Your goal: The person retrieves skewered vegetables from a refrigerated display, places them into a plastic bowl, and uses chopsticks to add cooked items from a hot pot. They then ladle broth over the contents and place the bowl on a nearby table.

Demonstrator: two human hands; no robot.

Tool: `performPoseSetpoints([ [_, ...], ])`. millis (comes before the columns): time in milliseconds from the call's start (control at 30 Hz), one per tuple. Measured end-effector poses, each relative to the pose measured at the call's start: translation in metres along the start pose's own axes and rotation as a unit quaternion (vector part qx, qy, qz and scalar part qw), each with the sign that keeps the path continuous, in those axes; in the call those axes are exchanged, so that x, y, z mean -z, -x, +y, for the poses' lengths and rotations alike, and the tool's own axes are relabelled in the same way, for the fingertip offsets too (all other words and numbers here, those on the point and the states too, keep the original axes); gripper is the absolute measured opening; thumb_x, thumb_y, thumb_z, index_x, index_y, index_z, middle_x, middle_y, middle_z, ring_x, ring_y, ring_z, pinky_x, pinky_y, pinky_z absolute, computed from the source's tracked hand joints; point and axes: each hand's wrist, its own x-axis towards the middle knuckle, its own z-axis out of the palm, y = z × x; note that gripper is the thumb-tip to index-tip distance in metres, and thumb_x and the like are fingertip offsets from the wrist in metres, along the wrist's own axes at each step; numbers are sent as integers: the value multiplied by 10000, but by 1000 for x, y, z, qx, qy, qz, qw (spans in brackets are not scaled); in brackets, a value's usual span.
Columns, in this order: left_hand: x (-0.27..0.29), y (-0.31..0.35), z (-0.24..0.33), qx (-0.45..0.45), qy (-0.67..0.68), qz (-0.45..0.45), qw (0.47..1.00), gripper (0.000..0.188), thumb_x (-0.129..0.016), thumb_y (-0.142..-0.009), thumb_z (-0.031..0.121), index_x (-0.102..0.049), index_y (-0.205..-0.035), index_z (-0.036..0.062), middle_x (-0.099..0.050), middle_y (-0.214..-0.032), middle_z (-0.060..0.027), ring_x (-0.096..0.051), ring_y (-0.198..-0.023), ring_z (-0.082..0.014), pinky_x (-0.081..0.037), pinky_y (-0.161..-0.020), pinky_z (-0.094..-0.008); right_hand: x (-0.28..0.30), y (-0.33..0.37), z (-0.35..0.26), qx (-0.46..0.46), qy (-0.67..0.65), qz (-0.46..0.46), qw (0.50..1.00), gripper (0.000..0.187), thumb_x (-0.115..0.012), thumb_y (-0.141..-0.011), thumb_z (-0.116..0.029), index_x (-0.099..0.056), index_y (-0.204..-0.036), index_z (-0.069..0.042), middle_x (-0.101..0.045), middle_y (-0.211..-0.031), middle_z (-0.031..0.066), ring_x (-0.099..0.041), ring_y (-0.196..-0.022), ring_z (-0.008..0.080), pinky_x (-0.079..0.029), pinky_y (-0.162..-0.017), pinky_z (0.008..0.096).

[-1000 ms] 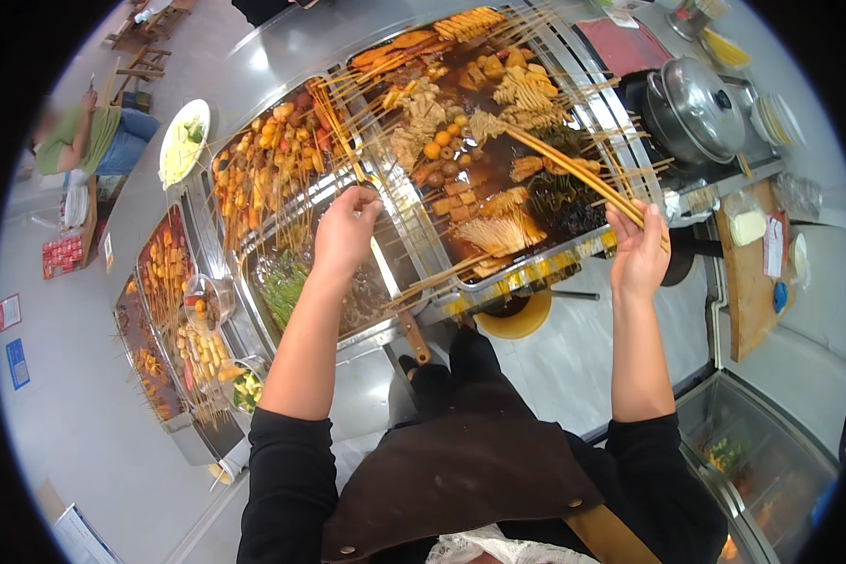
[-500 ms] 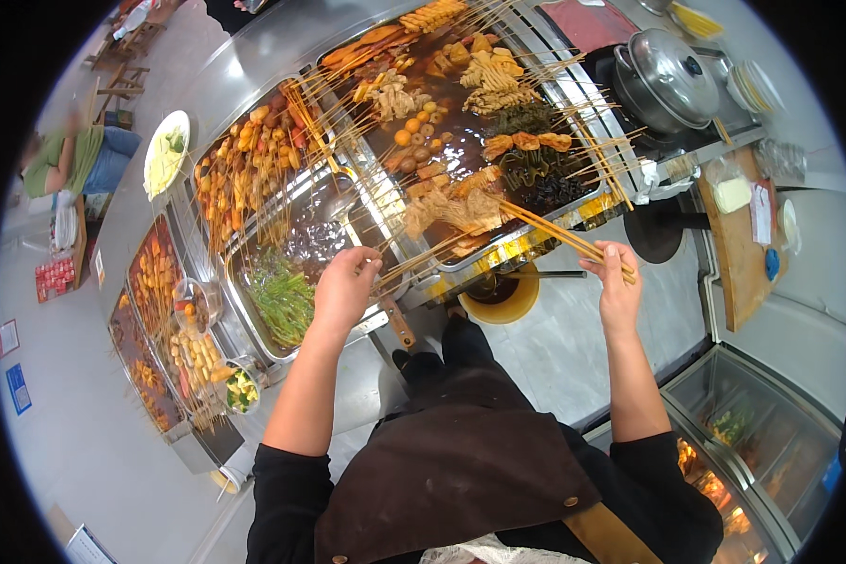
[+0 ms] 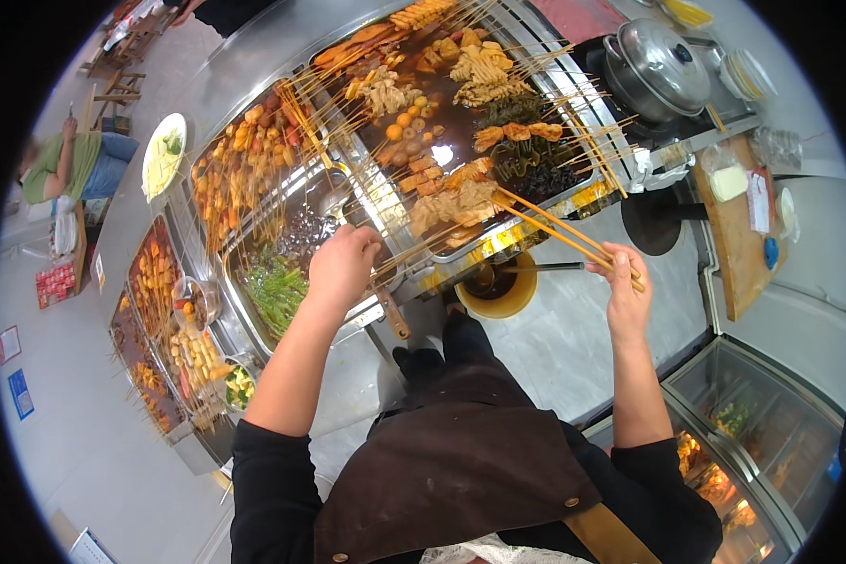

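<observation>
the right hand (image 3: 622, 289) is closed around long chopsticks (image 3: 573, 240), their tips meeting the right end of pale folded food (image 3: 459, 207) at the near side of the right tray (image 3: 571, 191). the left hand (image 3: 343, 268) hangs over the near part of the left tray (image 3: 234, 301), thumb and fingers drawn together beside stick ends (image 3: 412, 254) jutting from the right tray; i cannot tell whether it pinches any. the two hands are well apart.

the folds look soft and wet – my guess is that they could slip or tear if the chopsticks pinch only one end. a drop past the near edge could land on the floor or in the yellow bucket (image 3: 520, 303) below. a careless sweep of the left wrist could also snag those sticks, or dip into the broth – probably hot – near the greens (image 3: 274, 293).
</observation>
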Motion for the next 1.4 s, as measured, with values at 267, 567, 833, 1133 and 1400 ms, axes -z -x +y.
performPoseSetpoints([
  [267, 15, -27, 11, -41, -137, -36, 989, 129, -607, -917, 219, -704, -945, 139, -632, -946, -117, -654, -887, -342, -532, -766, -453, -13, -6, 17, -16, -34, 19, 999, 337, -519, -1051, -259, -620, -1129, 53, -667, -1034, 127, -679, -903, 204, -576, -828, 339],
  [567, 47, -53, 47, -101, -263, -66, 957, 115, -606, -859, 94, -686, -940, 108, -623, -965, -116, -657, -954, -306, -548, -782, -430, -22, -14, 28, -33, -16, 23, 999, 365, -520, -1050, -293, -619, -1104, 54, -652, -1063, 129, -678, -915, 220, -582, -819, 345],
  [833, 36, -68, 55, -115, -235, -56, 963, 154, -600, -833, 59, -689, -948, 107, -631, -984, -114, -659, -958, -314, -555, -778, -410, -25, -13, 30, -50, -28, 48, 997, 392, -520, -1048, -311, -602, -1119, 65, -654, -1059, 141, -687, -918, 232, -579, -821, 347],
  [1133, 31, -45, 18, -17, -89, -58, 994, 156, -619, -932, 273, -708, -999, 163, -638, -1026, -91, -645, -951, -327, -515, -814, -443, -14, -14, 21, -63, -60, 77, 993, 403, -506, -1054, -320, -590, -1093, 73, -664, -995, 156, -692, -863, 223, -574, -803, 325],
  [1400, 19, -38, 9, -4, -12, -60, 998, 160, -650, -907, 263, -730, -1000, 161, -648, -999, -97, -648, -952, -325, -514, -824, -436, -17, -13, 22, -47, -42, 74, 995, 389, -521, -1049, -310, -616, -1065, 68, -673, -970, 140, -691, -847, 205, -573, -794, 318],
])
